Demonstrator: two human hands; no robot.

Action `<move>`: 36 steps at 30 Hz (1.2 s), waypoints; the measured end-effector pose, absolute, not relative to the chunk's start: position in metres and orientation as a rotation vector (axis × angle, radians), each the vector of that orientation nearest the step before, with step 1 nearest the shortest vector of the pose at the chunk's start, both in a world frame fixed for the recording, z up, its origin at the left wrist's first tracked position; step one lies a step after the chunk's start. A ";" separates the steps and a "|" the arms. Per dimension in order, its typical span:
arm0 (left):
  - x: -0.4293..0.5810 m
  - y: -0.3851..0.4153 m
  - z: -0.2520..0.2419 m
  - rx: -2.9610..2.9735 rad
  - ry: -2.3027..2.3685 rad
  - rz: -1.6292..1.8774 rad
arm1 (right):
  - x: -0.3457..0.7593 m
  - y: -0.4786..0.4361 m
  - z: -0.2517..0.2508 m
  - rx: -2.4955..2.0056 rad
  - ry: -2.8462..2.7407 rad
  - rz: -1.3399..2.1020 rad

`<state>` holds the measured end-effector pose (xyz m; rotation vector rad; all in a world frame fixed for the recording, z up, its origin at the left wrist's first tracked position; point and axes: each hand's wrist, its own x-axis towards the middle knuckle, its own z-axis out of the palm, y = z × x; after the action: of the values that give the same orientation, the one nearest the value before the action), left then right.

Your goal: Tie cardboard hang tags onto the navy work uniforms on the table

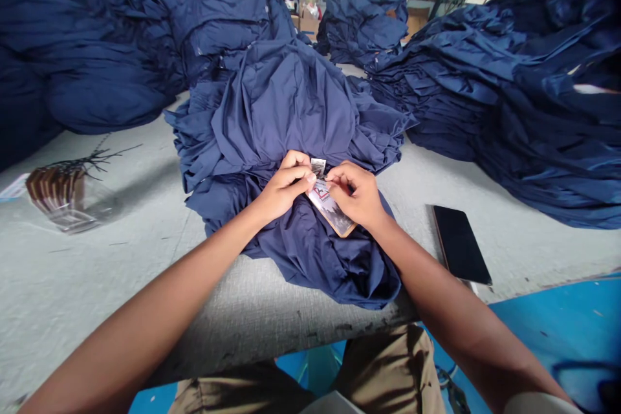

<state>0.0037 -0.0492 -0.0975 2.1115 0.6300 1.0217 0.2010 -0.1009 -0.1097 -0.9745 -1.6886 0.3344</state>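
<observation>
A cardboard hang tag (pixel 328 208) with a printed label lies on a folded navy garment (pixel 286 110), and a small white tag (pixel 318 167) stands at its top end. My left hand (pixel 286 186) pinches the top of the hang tag from the left. My right hand (pixel 353 195) presses in from the right, its fingertips at the same spot. Both hands rest on the navy cloth. Their fingers hide the point where the tags join, and any string there cannot be made out.
Large heaps of navy garments rise at the left, back and right of the grey table (pixel 92 272). A bundle of brown tags with black strings (pixel 57 187) sits in a clear container at the left. A black phone (pixel 460 244) lies at the right.
</observation>
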 end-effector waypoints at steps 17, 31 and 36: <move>0.002 -0.052 -0.091 2.152 0.739 0.881 | 0.195 -0.108 -0.104 -0.931 -1.757 0.249; 0.001 -0.046 -0.096 2.247 0.668 1.029 | 0.202 -0.104 -0.105 -1.022 -1.631 0.591; 0.003 -0.057 -0.093 2.190 0.699 1.244 | 0.211 -0.097 -0.101 -1.044 -1.542 0.562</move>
<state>0.0032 -0.0572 -0.0926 2.1899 0.6987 1.2440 0.2114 -0.0974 -0.1015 -1.0443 -1.5421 0.5615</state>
